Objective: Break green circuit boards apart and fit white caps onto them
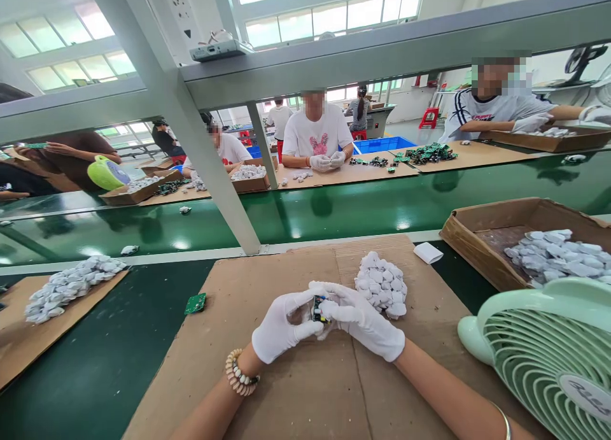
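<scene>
Both my hands wear white gloves and meet over a cardboard sheet (305, 389). Between them is a small circuit board (317, 307) with parts on it, standing on edge. My left hand (286, 322) grips the board from the left, thumb low and fingers behind. My right hand (358, 316) closes on it from the right, its fingers over the board's face; whether a white piece is under them I cannot make out. Just beyond my right hand lies a pile of white pieces (382, 284). A green circuit board (195, 304) rests at the sheet's left edge.
A pale green fan (548, 351) stands close on the right, before a cardboard box (477, 236) of white pieces. A grey post (224, 191) rises beyond the sheet. Past it runs a green conveyor (324, 214), with co-workers on its far side. Another white pile (71, 290) lies left.
</scene>
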A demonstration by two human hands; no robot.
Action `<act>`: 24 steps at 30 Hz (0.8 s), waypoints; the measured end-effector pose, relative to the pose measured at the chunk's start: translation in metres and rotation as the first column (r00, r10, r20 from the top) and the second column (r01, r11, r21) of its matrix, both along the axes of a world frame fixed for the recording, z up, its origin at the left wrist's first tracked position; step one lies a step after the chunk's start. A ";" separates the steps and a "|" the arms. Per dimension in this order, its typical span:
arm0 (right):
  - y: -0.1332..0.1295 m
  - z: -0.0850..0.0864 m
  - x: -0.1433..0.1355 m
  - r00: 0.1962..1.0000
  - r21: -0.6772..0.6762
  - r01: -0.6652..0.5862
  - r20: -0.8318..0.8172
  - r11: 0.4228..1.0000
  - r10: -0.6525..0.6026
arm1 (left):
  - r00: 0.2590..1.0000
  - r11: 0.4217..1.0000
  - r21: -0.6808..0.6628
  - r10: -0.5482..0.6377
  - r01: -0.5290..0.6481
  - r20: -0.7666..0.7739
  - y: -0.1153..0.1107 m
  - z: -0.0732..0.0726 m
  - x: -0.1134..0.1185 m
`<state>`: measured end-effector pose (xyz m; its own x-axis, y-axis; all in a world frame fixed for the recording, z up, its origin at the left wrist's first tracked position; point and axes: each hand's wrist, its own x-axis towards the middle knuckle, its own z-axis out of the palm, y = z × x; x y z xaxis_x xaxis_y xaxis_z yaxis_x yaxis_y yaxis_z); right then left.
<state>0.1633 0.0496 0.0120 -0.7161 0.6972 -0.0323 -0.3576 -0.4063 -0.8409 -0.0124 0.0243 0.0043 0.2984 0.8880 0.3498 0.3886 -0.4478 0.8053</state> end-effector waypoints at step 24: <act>0.000 0.000 -0.002 0.999 -0.063 0.019 -0.027 0.998 -0.021 | 0.989 0.997 0.072 0.001 0.010 -0.147 -0.002 0.003 0.001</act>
<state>0.1617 0.0496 0.0117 -0.7031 0.7088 -0.0566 -0.3893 -0.4504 -0.8035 -0.0113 0.0219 0.0074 0.3549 0.8605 0.3655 0.4980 -0.5049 0.7050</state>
